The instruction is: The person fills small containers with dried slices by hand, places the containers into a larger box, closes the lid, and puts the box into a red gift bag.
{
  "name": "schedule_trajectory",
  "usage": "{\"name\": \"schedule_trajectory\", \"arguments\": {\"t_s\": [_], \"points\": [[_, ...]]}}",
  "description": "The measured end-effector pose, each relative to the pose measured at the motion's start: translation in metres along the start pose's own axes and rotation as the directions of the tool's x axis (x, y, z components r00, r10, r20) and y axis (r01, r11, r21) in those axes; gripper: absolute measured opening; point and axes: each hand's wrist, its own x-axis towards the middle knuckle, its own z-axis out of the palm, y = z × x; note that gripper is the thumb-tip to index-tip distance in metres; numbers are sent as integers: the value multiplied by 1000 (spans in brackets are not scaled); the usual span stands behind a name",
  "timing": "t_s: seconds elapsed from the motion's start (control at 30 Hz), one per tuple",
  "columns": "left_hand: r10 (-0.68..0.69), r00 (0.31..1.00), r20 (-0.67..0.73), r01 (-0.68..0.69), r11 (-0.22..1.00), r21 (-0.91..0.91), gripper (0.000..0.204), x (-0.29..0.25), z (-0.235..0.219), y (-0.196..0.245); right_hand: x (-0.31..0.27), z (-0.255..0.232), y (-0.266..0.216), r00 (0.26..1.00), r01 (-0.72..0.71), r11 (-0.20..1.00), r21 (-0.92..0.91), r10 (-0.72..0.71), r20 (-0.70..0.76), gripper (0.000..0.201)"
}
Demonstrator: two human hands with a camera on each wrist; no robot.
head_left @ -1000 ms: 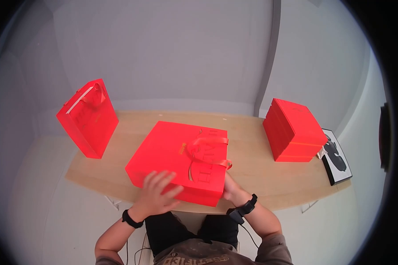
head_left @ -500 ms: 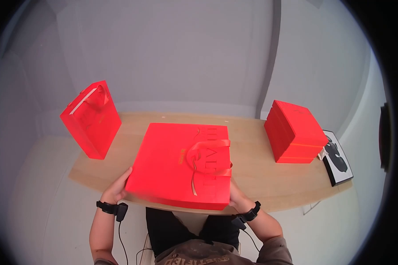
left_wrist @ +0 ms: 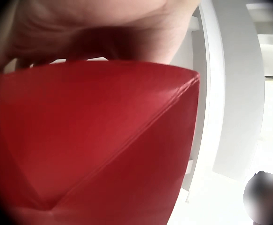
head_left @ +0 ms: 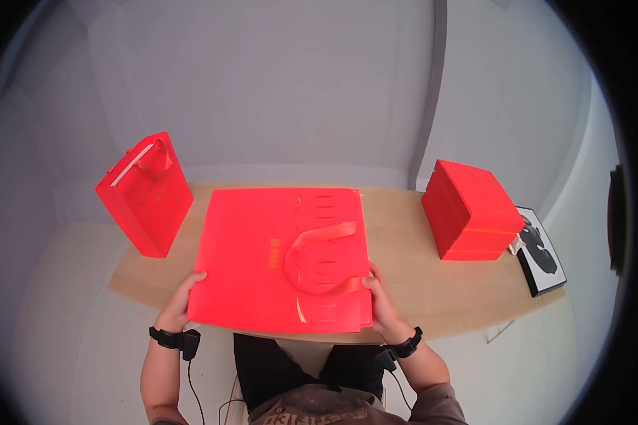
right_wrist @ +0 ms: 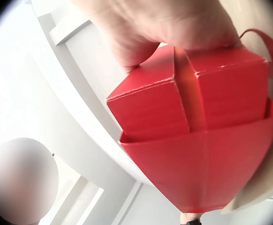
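Note:
In the head view a red gift bag with ribbon handles lies sideways between both hands, its front face up and its mouth to the right. My left hand grips the bottom end, thumb on the upper face. The left wrist view shows the folded bottom of the bag beneath the palm. A red box with an orange band between its two halves sticks out of the bag's mouth in the right wrist view. Across that box's end my right hand holds on, its thumb near the ribbon.
Another red gift bag stands upright at the table's left end. To the right sits a red box stack, beside a flat black-and-white package with sunglasses pictured on it. The wooden table has its front edge near the person's lap.
The left hand has gone from over the bag's near side to its bottom end and taken hold. The bag has turned squarer and tilted, its upper face now toward the person; its near side is hidden.

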Motion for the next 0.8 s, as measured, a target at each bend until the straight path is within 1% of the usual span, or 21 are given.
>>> {"name": "schedule_trajectory", "arguments": {"t_s": [0.07,0.2,0.27,0.33,0.4,0.5,0.53,0.6,0.73,0.8], "points": [[43,999,-25,-43,999,-2,52,-3,-5,6,-1,-3,-6,1000,17,1000,-8,-17,21,78],[72,997,-30,-72,997,4,52,-13,-13,15,-1,-19,-20,996,62,997,-36,-60,59,78],[91,993,-78,-90,996,17,52,-15,-22,15,-5,-24,-27,997,61,996,-58,-59,40,77],[85,994,-71,-85,996,5,52,-14,-39,11,-10,-33,-31,997,71,995,-77,-69,22,77],[108,993,-46,-108,994,2,53,-9,-43,14,-10,-44,-35,996,85,990,-112,-84,15,74],[157,987,-37,-156,987,48,54,-13,-46,17,-16,-47,-47,993,108,986,-126,-102,56,70],[134,990,-49,-132,990,39,56,-13,-55,17,-17,-54,-46,993,114,986,-126,-107,56,70],[98,993,-67,-96,995,30,58,-16,-63,17,-20,-66,-46,996,79,992,-94,-81,-20,67],[146,985,-94,-139,988,73,59,-24,-66,18,-31,-73,-51,994,84,994,-75,-89,-57,65],[155,976,-152,-150,988,48,57,-28,-77,17,-34,-86,-52,993,103,990,-94,-108,-54,63]]}}
